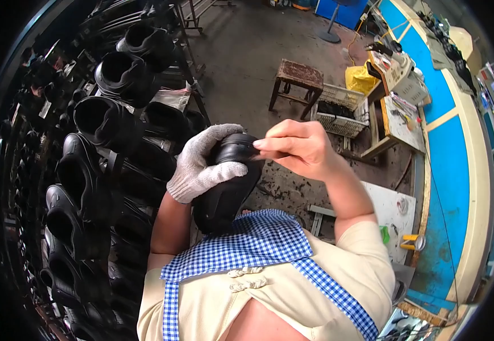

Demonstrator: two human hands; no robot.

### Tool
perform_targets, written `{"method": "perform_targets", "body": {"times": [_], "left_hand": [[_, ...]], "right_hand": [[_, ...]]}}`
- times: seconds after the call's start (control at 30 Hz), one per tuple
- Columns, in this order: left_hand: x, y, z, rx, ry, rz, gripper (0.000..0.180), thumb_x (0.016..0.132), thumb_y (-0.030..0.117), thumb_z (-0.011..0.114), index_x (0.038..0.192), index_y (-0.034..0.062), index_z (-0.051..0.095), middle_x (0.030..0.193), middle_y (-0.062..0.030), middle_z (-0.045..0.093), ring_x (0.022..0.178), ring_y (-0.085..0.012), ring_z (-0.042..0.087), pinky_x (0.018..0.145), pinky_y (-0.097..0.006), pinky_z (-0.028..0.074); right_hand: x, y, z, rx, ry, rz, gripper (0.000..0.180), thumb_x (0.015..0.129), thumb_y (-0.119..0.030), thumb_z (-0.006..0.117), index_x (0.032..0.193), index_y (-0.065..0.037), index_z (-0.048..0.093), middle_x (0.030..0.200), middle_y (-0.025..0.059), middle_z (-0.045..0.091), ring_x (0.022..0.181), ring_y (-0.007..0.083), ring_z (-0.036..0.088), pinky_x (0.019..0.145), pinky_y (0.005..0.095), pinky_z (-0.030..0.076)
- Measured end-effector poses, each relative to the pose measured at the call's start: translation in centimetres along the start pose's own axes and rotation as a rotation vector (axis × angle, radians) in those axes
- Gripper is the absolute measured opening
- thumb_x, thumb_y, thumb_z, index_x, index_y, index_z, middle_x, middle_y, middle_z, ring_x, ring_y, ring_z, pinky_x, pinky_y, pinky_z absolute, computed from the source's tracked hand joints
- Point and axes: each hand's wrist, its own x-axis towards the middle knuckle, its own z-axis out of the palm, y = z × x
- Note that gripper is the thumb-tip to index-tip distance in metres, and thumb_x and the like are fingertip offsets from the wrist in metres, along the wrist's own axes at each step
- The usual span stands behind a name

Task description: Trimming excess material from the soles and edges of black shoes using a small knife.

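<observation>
— Two hands on one thing?
— Yes. Our gloved left hand (204, 165) gripped the black rubber boot (227, 187) at chest height; our bare right hand (298, 149) pinched its rim. Racked boots (96, 148) stood left, a stool (298, 79) beyond.

A footwear workshop — racks of black rubber boots (105, 122) left of the fingers, stained concrete floor (247, 51) beyond, cluttered blue workbench (451, 153) to their right.

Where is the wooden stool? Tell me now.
The wooden stool stands on the floor in the upper middle of the head view, just left of the white basket.
</observation>
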Motion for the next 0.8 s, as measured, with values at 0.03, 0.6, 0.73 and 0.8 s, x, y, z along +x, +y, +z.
{"method": "perform_targets", "body": {"times": [0.03, 0.6, 0.73, 0.8], "left_hand": [[0.0, 0.2, -0.4, 0.003, -0.023, -0.014, 0.075, 0.067, 0.034, 0.087, 0.126, -0.0014, 0.055, 0.115, -0.0123, 0.063, 0.107, -0.0201, 0.06, 0.096, -0.033, 0.048], [-0.7, -2.4, 2.6, 0.083, -0.354, -0.061, 0.084, 0.068, 0.054, 0.08, 0.122, -0.0054, 0.055, 0.109, -0.0172, 0.064, 0.103, -0.0259, 0.064, 0.091, -0.036, 0.05], [-0.4, -1.7, 2.3, -0.09, -0.285, -0.125, 0.077, 0.068, 0.044, 0.084, 0.122, -0.0041, 0.057, 0.109, -0.0127, 0.064, 0.105, -0.0207, 0.061, 0.094, -0.034, 0.048], [0.0, -0.7, 2.0, -0.019, -0.254, -0.179, 0.075, 0.065, 0.037, 0.087, 0.121, -0.0033, 0.057, 0.109, -0.012, 0.064, 0.104, -0.02, 0.061, 0.093, -0.033, 0.048]], "right_hand": [[1.2, -0.4, -0.1, -0.114, -0.117, -0.077, 0.027, 0.077, -0.007, 0.071, 0.104, -0.012, 0.072, 0.088, 0.0053, 0.067, 0.067, 0.0159, 0.066, 0.055, 0.0256, 0.054], [0.6, -4.1, -0.9, -0.635, -0.799, -0.334, 0.014, 0.07, -0.016, 0.063, 0.07, -0.009, 0.051, 0.072, 0.0023, 0.05, 0.057, 0.0144, 0.057, 0.043, 0.028, 0.047], [0.7, -1.8, -0.9, -0.27, -0.552, -0.13, 0.015, 0.065, -0.01, 0.066, 0.07, -0.007, 0.051, 0.069, 0.0057, 0.05, 0.054, 0.0226, 0.057, 0.045, 0.0323, 0.046], [0.5, -0.9, -0.8, -0.11, -0.485, 0.002, 0.014, 0.064, -0.003, 0.063, 0.07, -0.006, 0.051, 0.068, 0.0064, 0.053, 0.054, 0.0261, 0.055, 0.047, 0.0335, 0.044]]}}
